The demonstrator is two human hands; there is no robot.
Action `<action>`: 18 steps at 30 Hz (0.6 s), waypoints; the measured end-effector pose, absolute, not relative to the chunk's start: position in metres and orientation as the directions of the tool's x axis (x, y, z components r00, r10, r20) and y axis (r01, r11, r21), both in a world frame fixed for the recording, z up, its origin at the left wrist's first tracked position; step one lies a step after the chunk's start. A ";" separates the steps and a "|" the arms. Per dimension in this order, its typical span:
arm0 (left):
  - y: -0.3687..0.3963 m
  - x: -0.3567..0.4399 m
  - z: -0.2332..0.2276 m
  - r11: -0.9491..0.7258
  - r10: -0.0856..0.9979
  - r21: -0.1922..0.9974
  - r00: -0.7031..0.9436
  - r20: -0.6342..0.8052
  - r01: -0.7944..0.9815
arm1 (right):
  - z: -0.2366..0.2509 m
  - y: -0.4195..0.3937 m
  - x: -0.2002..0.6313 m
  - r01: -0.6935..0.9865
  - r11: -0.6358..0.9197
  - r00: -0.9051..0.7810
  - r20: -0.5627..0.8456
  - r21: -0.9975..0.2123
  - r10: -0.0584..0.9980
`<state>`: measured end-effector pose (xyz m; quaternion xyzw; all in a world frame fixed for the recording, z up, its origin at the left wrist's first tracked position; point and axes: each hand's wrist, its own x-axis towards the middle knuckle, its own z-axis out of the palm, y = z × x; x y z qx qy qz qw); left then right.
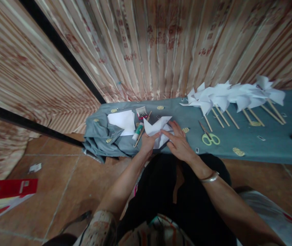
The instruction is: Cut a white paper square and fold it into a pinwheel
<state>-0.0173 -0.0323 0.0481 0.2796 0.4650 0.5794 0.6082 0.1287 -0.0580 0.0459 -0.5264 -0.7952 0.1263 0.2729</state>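
While both our left hand [148, 142] and right hand [178, 142] pinch the half-folded white paper pinwheel sheet [158, 131], we should press its corners squarely together.

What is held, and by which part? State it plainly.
Both hands, left and right, hold the folded white paper sheet at its near edge.

A row of finished white paper pinwheels [234, 95] on wooden sticks lies across a grey-blue cloth [264, 143], beside green-handled scissors [209, 136], a glue stick [137, 132], a stack of white paper [122, 121] and a red box [4, 189] on the tiled floor [66, 184].
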 end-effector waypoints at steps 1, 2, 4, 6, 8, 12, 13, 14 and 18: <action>-0.032 -0.017 0.047 0.172 0.965 0.882 -0.107 -0.241 -0.439 | 0.046 -0.058 0.129 0.764 0.408 -0.287 0.303 -0.500 0.909; -0.032 -0.017 0.047 0.173 0.965 0.886 -0.108 -0.241 -0.431 | 0.046 -0.057 0.129 0.758 0.404 -0.280 0.305 -0.511 0.910; -0.032 -0.017 0.046 0.171 0.964 0.891 -0.114 -0.238 -0.420 | 0.046 -0.057 0.129 0.749 0.403 -0.268 0.316 -0.526 0.910; -0.031 -0.016 0.045 0.171 0.962 0.895 -0.129 -0.242 -0.412 | 0.045 -0.056 0.129 0.740 0.409 -0.262 0.332 -0.533 0.906; -0.030 -0.015 0.044 0.174 0.954 0.898 -0.155 -0.255 -0.403 | 0.044 -0.055 0.129 0.726 0.422 -0.262 0.349 -0.543 0.900; -0.027 -0.013 0.044 0.177 0.945 0.898 -0.187 -0.269 -0.402 | 0.043 -0.053 0.131 0.679 0.459 -0.248 0.409 -0.573 0.878; -0.026 -0.012 0.044 0.180 0.943 0.896 -0.190 -0.275 -0.406 | 0.044 -0.052 0.132 0.668 0.465 -0.230 0.433 -0.581 0.872; -0.025 -0.012 0.043 0.180 0.939 0.893 -0.198 -0.281 -0.412 | 0.044 -0.051 0.134 0.660 0.465 -0.202 0.456 -0.590 0.867; -0.021 -0.011 0.043 0.169 0.926 0.880 -0.234 -0.296 -0.443 | 0.047 -0.043 0.142 0.633 0.385 -0.015 0.487 -0.672 0.873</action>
